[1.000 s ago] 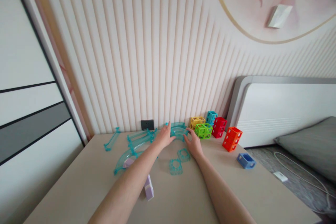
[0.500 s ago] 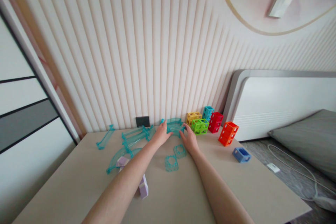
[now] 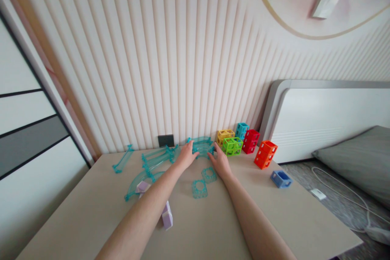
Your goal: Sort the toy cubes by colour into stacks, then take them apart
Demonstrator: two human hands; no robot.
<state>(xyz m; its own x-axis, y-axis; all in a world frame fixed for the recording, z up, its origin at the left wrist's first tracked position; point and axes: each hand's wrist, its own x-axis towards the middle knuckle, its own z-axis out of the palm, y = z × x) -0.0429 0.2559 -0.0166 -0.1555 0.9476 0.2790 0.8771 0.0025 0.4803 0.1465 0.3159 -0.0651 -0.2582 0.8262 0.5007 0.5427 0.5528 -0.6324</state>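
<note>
Gripping opposite ends of the curved teal track, left hand and right hand frame it at the table's back edge, 2 square teal plates lying nearer!

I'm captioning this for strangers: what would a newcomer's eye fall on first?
Probably the orange block and red block, vivid toward the right of the table. Next, the left hand and right hand, either side of the clear teal curved pieces near the ribbed wall.
</note>
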